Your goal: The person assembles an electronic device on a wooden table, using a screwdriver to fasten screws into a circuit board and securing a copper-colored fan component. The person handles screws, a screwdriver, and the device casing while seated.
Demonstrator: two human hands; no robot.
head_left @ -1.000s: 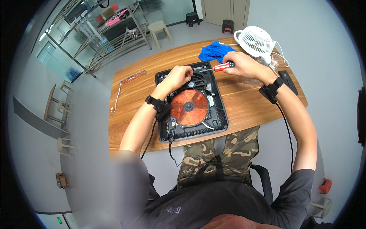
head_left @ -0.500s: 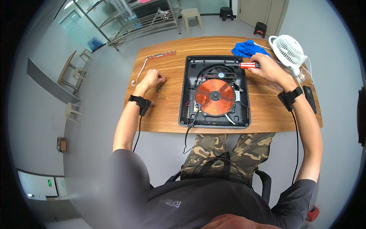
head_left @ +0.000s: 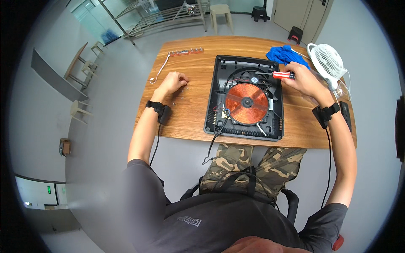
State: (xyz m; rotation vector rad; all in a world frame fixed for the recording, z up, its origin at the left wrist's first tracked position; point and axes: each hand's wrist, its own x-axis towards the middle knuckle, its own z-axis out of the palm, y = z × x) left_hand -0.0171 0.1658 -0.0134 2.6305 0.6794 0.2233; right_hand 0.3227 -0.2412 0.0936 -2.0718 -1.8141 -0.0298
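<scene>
An opened induction cooker (head_left: 211, 114) lies on the wooden table, its black shell exposing a round copper coil (head_left: 247, 103), a fan (head_left: 254, 80) and wires. In my right hand (head_left: 304, 79) is a screwdriver (head_left: 282, 75) with a red-and-white handle. Its shaft points left over the far right part of the shell; whether the tip touches anything is unclear. My left hand (head_left: 172, 83) rests on the table left of the cooker, fingertips pinched together. Any small thing between them is hidden. Several tiny screws (head_left: 174, 104) lie scattered beside and below that hand.
A red strip with small metal pieces (head_left: 185, 52) and a white cord lies at the far left. At the far right are a blue cloth (head_left: 287, 55), a white fan (head_left: 327, 61) and a dark remote-like object (head_left: 345, 116). A cable hangs over the table's near edge.
The whole view has shifted slightly, moving the table contents rightward in the picture. The screwdriver has come slightly nearer to me relative to the cooker. My left hand stays low over the table.
</scene>
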